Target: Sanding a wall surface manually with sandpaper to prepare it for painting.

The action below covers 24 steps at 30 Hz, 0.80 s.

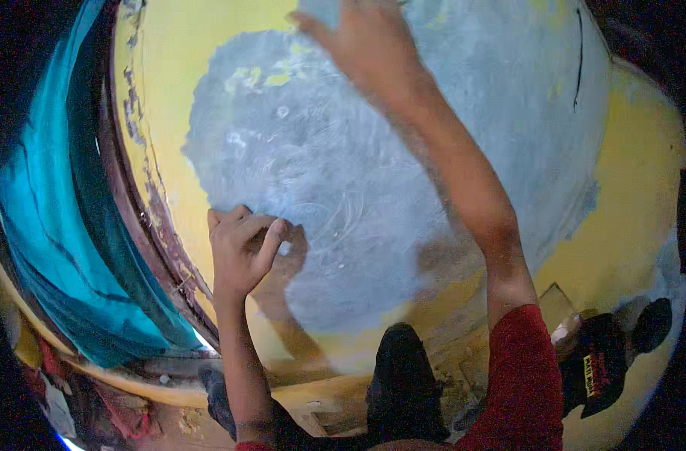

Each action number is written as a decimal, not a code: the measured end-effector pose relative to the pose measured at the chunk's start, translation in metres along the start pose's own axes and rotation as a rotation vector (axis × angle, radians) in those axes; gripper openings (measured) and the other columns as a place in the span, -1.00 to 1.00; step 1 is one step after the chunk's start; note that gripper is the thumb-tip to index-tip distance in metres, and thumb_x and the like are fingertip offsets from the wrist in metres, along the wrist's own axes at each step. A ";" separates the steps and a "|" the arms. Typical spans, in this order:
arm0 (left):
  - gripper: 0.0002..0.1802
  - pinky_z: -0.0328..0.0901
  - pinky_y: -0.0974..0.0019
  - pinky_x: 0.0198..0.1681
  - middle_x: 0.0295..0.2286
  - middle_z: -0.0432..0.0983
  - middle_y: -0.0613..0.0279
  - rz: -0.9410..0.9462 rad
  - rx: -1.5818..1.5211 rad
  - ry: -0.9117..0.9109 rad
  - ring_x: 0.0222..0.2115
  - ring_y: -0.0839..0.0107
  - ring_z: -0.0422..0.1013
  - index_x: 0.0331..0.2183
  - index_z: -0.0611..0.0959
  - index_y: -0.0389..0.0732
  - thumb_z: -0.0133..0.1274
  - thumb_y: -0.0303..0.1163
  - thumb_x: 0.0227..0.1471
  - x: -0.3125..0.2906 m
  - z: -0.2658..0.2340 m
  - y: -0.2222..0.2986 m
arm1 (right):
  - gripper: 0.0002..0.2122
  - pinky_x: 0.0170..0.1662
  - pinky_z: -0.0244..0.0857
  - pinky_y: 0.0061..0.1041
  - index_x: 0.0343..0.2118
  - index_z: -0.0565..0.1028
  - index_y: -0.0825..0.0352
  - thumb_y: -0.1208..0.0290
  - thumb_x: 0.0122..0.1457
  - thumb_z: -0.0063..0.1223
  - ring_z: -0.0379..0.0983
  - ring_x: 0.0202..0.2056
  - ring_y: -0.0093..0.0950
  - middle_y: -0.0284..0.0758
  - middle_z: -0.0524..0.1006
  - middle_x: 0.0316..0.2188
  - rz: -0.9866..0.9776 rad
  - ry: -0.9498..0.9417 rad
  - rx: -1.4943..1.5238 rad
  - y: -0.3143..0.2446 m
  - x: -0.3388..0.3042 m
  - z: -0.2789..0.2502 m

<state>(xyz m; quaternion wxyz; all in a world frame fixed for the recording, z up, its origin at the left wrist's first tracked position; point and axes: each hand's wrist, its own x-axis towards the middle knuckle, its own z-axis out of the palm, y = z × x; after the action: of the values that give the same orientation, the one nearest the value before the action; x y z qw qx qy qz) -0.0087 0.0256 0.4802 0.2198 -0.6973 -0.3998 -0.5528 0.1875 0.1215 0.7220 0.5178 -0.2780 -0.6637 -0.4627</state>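
In front of me is a yellow wall [179, 60] with a broad, uneven grey-blue coat [313, 143] spread over it. Faint swirls and small pale spots mark the coat. My left hand [245, 248] is at the coat's lower left edge, fingers curled towards the wall and thumb raised. Anything inside those fingers is hidden. High on the wall, my right hand [373, 45] reaches up with the thumb out to the left. Its fingers are blurred and partly cut off by the top edge, so what it holds, if anything, does not show.
A teal curtain [65, 203] hangs on the left beside a dark, chipped frame [128, 195]. Below the wall runs a yellow ledge [298, 391]. My dark-clad knee [403, 376] is close to the wall. At the lower right is a person in a dark shirt [602, 361].
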 end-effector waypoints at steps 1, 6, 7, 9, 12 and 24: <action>-0.84 0.07 0.22 -0.24 -0.66 0.48 0.33 -0.002 0.011 0.000 -0.52 0.34 0.33 -0.50 0.78 -0.07 0.25 -0.26 0.06 -0.001 0.001 0.000 | -0.12 0.45 -0.11 -0.03 0.30 0.08 0.78 -0.16 0.40 -0.15 -0.02 0.39 0.21 0.36 0.04 0.35 -0.112 -0.002 0.005 -0.007 -0.001 0.001; -0.84 0.06 0.22 -0.21 -0.64 0.52 0.35 -0.023 0.015 -0.025 -0.52 0.35 0.32 -0.49 0.78 -0.07 0.25 -0.27 0.07 -0.001 -0.001 0.003 | -0.12 0.46 -0.11 -0.03 0.31 0.08 0.76 -0.18 0.40 -0.19 -0.01 0.39 0.19 0.34 0.07 0.35 -0.334 0.023 0.035 0.009 -0.008 -0.004; -0.85 0.06 0.22 -0.21 -0.63 0.53 0.35 -0.019 -0.005 -0.028 -0.52 0.35 0.31 -0.49 0.78 -0.07 0.25 -0.27 0.07 0.000 0.000 0.005 | -0.12 0.45 -0.08 -0.03 0.31 0.08 0.75 -0.17 0.40 -0.16 0.00 0.39 0.18 0.33 0.08 0.35 -0.318 0.007 0.030 0.018 -0.012 -0.006; -0.86 0.06 0.23 -0.21 -0.61 0.54 0.35 -0.022 -0.035 -0.034 -0.52 0.35 0.31 -0.48 0.79 -0.06 0.26 -0.27 0.07 -0.001 0.001 0.004 | -0.12 0.42 -0.02 -0.03 0.33 0.07 0.71 -0.16 0.37 -0.07 0.02 0.39 0.16 0.30 0.09 0.36 -0.268 -0.013 0.005 0.035 -0.012 -0.015; -0.89 0.09 0.15 -0.12 -0.55 0.46 0.23 -0.043 -0.036 -0.132 -0.38 0.21 0.32 -0.46 0.73 -0.10 0.22 -0.35 0.09 0.000 0.000 0.003 | -0.12 0.42 -0.01 -0.05 0.34 0.06 0.70 -0.15 0.36 -0.03 0.01 0.39 0.16 0.30 0.08 0.36 -0.030 -0.018 -0.048 0.045 -0.015 -0.021; -0.86 0.13 0.22 -0.37 -0.64 0.47 0.38 0.322 -0.208 0.131 -0.59 0.35 0.34 -0.63 0.60 -0.08 0.21 -0.44 -0.11 -0.003 0.023 0.008 | -0.21 0.45 -0.07 -0.11 0.32 0.12 0.70 -0.05 0.41 -0.07 0.02 0.40 0.12 0.26 0.12 0.36 0.011 -0.001 0.069 0.035 0.007 -0.018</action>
<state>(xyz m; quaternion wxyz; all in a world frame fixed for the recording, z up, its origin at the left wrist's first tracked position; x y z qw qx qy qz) 0.0114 0.0372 0.4714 0.2576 -0.7336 -0.2087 -0.5932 0.2231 0.1189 0.7402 0.5295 -0.2639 -0.6778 -0.4365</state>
